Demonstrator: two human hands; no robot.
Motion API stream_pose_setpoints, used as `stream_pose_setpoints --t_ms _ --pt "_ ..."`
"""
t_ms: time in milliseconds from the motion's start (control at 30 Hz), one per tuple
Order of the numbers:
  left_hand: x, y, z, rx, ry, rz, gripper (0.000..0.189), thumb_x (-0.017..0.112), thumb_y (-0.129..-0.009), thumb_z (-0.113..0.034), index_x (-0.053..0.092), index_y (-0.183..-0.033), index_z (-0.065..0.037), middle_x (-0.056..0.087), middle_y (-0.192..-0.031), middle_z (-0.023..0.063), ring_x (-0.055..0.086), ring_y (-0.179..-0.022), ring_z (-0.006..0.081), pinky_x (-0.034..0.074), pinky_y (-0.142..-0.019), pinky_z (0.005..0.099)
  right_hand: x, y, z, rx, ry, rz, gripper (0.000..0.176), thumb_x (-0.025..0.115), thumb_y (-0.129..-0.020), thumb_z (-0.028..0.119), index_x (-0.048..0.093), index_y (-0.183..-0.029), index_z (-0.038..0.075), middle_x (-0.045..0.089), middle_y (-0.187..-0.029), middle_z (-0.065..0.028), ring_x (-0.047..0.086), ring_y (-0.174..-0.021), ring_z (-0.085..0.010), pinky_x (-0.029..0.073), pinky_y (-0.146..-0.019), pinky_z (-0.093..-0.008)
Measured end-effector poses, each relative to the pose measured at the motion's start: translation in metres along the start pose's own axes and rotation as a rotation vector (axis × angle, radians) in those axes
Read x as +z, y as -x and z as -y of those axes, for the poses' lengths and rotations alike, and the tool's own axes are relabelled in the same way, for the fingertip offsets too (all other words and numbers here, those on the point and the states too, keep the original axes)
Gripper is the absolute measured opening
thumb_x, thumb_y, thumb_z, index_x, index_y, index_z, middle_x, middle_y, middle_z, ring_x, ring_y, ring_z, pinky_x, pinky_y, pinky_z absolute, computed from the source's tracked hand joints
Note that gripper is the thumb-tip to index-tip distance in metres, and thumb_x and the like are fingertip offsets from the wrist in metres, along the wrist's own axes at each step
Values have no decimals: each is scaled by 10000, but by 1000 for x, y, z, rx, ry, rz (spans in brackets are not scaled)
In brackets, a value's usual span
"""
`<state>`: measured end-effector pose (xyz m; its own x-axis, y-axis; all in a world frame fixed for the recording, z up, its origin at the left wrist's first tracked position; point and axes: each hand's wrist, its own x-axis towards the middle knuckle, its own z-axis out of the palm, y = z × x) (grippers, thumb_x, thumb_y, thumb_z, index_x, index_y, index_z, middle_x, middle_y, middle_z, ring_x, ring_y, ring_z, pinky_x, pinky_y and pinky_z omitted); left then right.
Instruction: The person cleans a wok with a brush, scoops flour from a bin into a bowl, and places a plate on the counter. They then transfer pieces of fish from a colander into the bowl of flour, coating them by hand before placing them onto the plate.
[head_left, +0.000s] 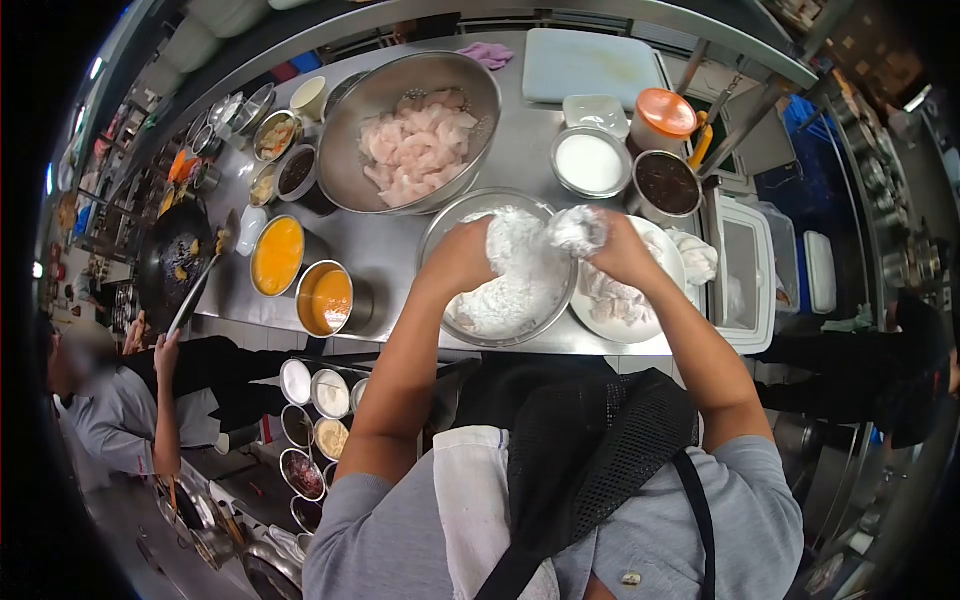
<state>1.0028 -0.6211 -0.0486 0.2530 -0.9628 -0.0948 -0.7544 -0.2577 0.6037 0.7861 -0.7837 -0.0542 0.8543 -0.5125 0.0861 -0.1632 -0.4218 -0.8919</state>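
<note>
A steel bowl of white powder (500,305) stands near the counter's front edge. My left hand (462,262) reaches over its left side, the fingers coated and buried in the powder, so what they hold is hidden. Above the bowl's right rim, my right hand (610,245) is closed round a white, powder-coated piece (578,232). Just right of the bowl, partly under my right forearm, a white plate (655,325) bears coated pieces (617,298). Behind the bowl, a large tilted steel bowl (345,150) holds pale raw meat strips (420,145).
Orange liquid fills two containers (277,256) at left. White powder (588,163) and dark sauce (667,183) stand in containers at back right, near an orange-lidded tub (667,112) and a cutting board (590,65). At far left, another person (130,410) works by a wok (180,255).
</note>
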Motion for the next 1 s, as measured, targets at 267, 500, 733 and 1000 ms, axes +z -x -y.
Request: stream_pose_setpoints --t_ms 267,500,733,1000 --pt "97 -67 -103 324 -22 39 610 773 -652 -62 562 -1219 15 637 -1094 250 613 -1070 385 499 -913 442 -72 76 -64 161 -130 -184 387 770 -750 105 647 -1096 -18 701 -1020 -100 641 -942 -152 501 -860 -314" --pt "189 -62 -110 275 -211 137 492 679 -747 -34 560 -1224 -4 594 -1166 243 613 -1055 392 503 -895 465 -72 118 -115 232 67 -199 364 731 -776 113 666 -1112 -10 710 -1028 -185 679 -975 -294 507 -871 -368" --pt "102 -38 -89 261 -31 2 609 752 -653 -56 584 -1237 -15 612 -1166 233 613 -1065 380 502 -904 439 -71 116 -94 250 225 -125 332 714 -790 98 675 -1104 0 701 -1001 -213 677 -955 -356 516 -850 -400" --pt "62 -9 51 -233 -285 -131 430 667 -708 -45 640 -1135 -2 670 -1045 217 643 -999 372 521 -870 442 -70 80 -66 288 521 -156 437 695 -722 37 637 -1144 -61 633 -1069 -289 608 -1019 -438 482 -916 -455"
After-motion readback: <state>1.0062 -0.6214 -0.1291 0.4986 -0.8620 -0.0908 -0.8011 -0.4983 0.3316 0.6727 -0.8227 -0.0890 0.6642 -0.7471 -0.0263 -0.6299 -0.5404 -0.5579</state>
